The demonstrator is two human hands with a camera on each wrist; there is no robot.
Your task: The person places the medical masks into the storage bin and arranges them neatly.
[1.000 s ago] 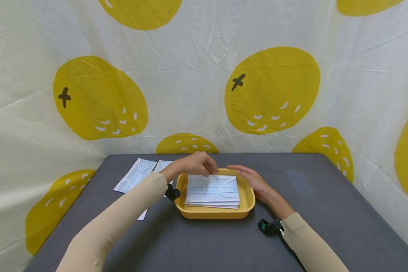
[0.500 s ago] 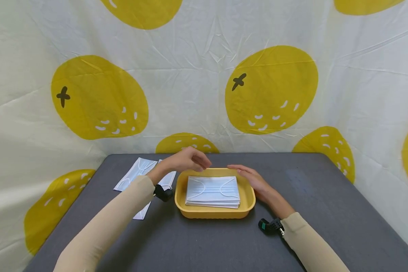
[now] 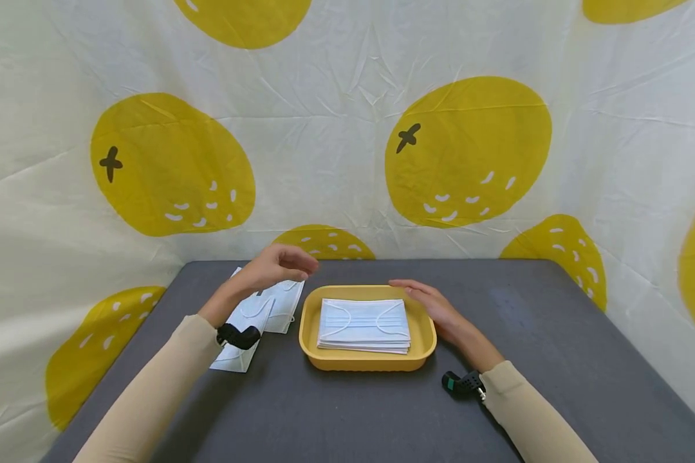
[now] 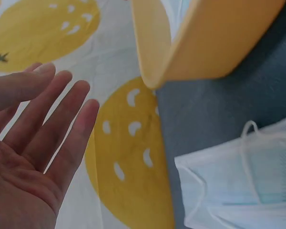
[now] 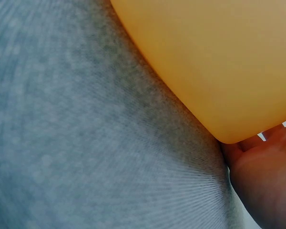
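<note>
1. Against the right wall of the tray (image 3: 423,334), my right hand (image 3: 434,307) lies flat with straight fingers, touching the rim and holding nothing; the right wrist view shows the palm (image 5: 267,181) pressed to the yellow wall.
2. Left of the tray, I see my left hand (image 3: 272,267) hovering above the loose masks (image 3: 266,308), fingers loosely spread and relaxed, with nothing in its grasp. The left wrist view confirms the open palm (image 4: 28,157), fingers (image 4: 69,119) extended and apart from the tray corner (image 4: 155,71).
3. Inside the tray sits a neat stack (image 3: 363,323) of pale blue masks, ear loops showing on the top one. Neither hand touches it.
4. Just left of the tray, the loose masks lie flat on the table (image 3: 527,315), overlapping one another. One of them shows in the left wrist view (image 4: 243,181), with its white loops and folded blue centre, lying near the tray's outer wall.
5. Both my arms wear beige sleeves (image 3: 168,379); a small black camera unit (image 3: 239,335) sits at the left wrist, left of the tray, and another (image 3: 462,384) at the right wrist, near the tray's right front corner.
6. Behind the tray, and round the table's sides, hangs a white cloth (image 3: 336,148) printed with large yellow fruit shapes.
</note>
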